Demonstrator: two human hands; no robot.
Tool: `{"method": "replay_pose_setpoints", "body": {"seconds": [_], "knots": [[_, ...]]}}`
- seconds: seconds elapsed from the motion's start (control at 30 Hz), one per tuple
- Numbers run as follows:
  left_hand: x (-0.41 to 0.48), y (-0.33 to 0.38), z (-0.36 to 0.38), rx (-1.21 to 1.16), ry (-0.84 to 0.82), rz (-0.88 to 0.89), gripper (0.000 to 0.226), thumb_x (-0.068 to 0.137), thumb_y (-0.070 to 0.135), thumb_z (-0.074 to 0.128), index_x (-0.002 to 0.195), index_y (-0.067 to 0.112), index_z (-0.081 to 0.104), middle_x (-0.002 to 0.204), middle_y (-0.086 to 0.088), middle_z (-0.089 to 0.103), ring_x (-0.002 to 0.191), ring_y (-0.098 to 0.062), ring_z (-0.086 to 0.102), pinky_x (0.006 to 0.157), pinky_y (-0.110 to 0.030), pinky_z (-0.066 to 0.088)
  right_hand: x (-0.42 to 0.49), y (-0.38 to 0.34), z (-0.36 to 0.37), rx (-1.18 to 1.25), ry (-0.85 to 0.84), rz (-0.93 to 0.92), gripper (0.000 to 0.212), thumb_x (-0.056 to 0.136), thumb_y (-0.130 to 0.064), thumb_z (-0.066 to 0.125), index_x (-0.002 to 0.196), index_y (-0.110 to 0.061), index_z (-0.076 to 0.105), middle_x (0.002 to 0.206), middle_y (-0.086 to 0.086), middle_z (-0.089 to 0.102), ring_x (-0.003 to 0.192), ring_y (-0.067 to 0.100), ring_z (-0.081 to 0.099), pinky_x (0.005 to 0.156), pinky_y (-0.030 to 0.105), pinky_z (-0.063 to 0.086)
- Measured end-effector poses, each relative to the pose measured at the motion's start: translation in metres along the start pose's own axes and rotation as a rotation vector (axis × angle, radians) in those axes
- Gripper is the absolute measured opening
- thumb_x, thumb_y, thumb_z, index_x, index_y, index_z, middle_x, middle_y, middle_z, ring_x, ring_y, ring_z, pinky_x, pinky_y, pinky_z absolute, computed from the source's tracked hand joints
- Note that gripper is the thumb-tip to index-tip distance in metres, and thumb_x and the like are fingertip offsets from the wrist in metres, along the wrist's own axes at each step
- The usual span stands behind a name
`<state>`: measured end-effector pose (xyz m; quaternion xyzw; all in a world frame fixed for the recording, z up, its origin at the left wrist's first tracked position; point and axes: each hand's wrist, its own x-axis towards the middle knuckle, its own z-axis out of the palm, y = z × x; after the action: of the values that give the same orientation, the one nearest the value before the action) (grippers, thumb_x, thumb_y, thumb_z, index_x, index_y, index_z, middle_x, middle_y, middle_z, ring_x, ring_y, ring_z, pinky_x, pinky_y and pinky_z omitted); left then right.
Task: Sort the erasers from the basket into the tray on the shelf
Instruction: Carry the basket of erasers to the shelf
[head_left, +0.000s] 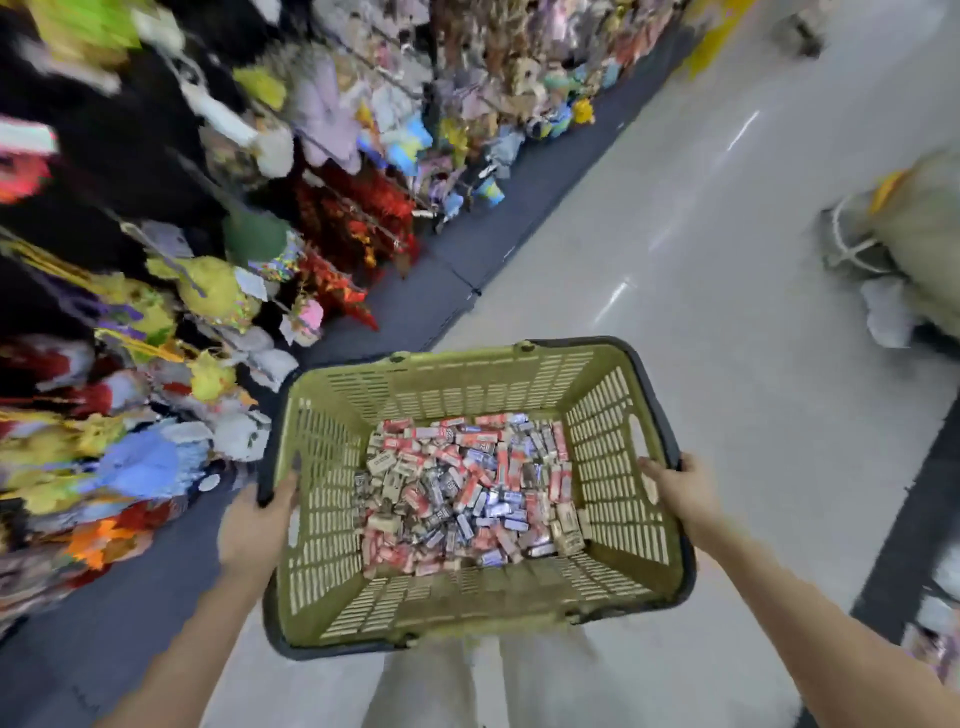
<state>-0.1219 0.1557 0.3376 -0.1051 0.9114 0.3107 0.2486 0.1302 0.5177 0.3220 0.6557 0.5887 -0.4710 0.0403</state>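
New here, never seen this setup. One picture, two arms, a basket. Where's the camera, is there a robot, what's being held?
There is no robot. A person does the task with bare hands, and the single picture comes from a wide-angle camera worn on their head, looking forward and down. That is why both forearms come in from the bottom edge.

The left hand grips the left rim of a green plastic basket, and the right hand grips the right rim, so the basket is carried in the air, not set on any surface. Its bottom is covered with a loose heap of small wrapped erasers, mostly red, blue and tan.

To the left run shop shelves hung with colourful goods, blurred here. A pale floor lies ahead. The tray is not in view.
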Motion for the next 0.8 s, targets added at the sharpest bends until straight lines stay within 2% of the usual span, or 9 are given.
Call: {"method": "replay_pose_setpoints", "body": {"seconds": [0.13,0.2,0.27,0.33,0.4,0.53,0.6,0.73,0.8], "knots": [[0.008,0.106,0.005,0.073,-0.049,0.148,0.036,0.095,0.036,0.055,0.067,0.014,0.05,0.052,-0.008,0.048,0.059,-0.031,0.052,0.053,-0.032,0.035,-0.01,-0.008,-0.059,0.127,0.095,0.042,0.016,0.082,-0.016,0.068,0.072,-0.016,0.055,0.047,-0.009,0.057,0.04,0.008,0.058,0.036,0.021,0.043],[0.015,0.154,0.018,0.161,-0.128,0.217,0.034,0.096,0.039,0.051,0.087,0.008,0.06,0.07,-0.023,0.06,0.078,-0.038,0.061,0.063,-0.039,0.04,-0.007,-0.014,-0.084,0.192,0.136,0.071,0.019,0.082,-0.012,0.067,0.07,-0.019,0.053,0.045,-0.008,0.057,0.039,0.009,0.058,0.036,0.023,0.045],[0.02,0.204,0.037,0.214,-0.187,0.313,0.042,0.097,0.04,0.049,0.102,0.0,0.062,0.091,-0.031,0.064,0.094,-0.043,0.061,0.079,-0.046,0.046,0.002,-0.02,-0.108,0.253,0.16,0.106,0.014,0.083,-0.014,0.065,0.074,-0.019,0.055,0.056,-0.004,0.061,0.048,0.013,0.061,0.044,0.028,0.05],[0.023,0.258,0.06,0.19,-0.198,0.392,0.043,0.096,0.039,0.053,0.087,-0.002,0.062,0.083,-0.029,0.064,0.085,-0.041,0.062,0.075,-0.045,0.046,0.018,-0.032,-0.133,0.305,0.176,0.125,0.007,0.084,-0.017,0.064,0.085,-0.015,0.058,0.064,0.002,0.061,0.056,0.019,0.062,0.05,0.032,0.049],[0.025,0.313,0.084,0.175,-0.197,0.447,0.043,0.092,0.04,0.058,0.075,0.001,0.06,0.069,-0.024,0.061,0.071,-0.037,0.062,0.065,-0.042,0.042,0.037,-0.05,-0.16,0.338,0.217,0.144,0.007,0.085,-0.017,0.064,0.084,-0.012,0.059,0.06,0.003,0.059,0.053,0.02,0.059,0.046,0.028,0.045],[0.038,0.419,0.131,0.19,-0.213,0.48,0.032,0.094,0.033,0.058,0.081,0.004,0.062,0.073,-0.02,0.061,0.08,-0.04,0.062,0.067,-0.04,0.041,0.078,-0.097,-0.211,0.435,0.285,0.177,0.014,0.085,-0.013,0.062,0.071,-0.014,0.059,0.066,0.012,0.064,0.055,0.027,0.061,0.044,0.027,0.047],[0.046,0.469,0.151,0.203,-0.22,0.52,0.034,0.094,0.039,0.057,0.086,0.007,0.065,0.075,-0.018,0.064,0.077,-0.036,0.061,0.067,-0.04,0.042,0.102,-0.122,-0.234,0.454,0.314,0.173,0.011,0.085,-0.013,0.062,0.074,-0.012,0.06,0.067,0.01,0.063,0.057,0.026,0.06,0.047,0.028,0.046],[0.062,0.567,0.196,0.176,-0.257,0.581,0.035,0.094,0.04,0.056,0.069,0.015,0.056,0.059,-0.008,0.056,0.058,-0.028,0.054,0.055,-0.034,0.038,0.161,-0.17,-0.274,0.487,0.366,0.132,0.005,0.083,-0.009,0.061,0.08,-0.011,0.063,0.063,0.001,0.063,0.057,0.021,0.06,0.042,0.024,0.043],[0.078,0.619,0.224,0.181,-0.306,0.592,0.035,0.094,0.042,0.055,0.082,0.009,0.061,0.07,-0.015,0.061,0.066,-0.033,0.057,0.061,-0.04,0.046,0.197,-0.196,-0.292,0.505,0.395,0.149,0.006,0.083,-0.01,0.062,0.084,-0.005,0.065,0.065,0.005,0.063,0.058,0.023,0.06,0.046,0.026,0.045]]}}
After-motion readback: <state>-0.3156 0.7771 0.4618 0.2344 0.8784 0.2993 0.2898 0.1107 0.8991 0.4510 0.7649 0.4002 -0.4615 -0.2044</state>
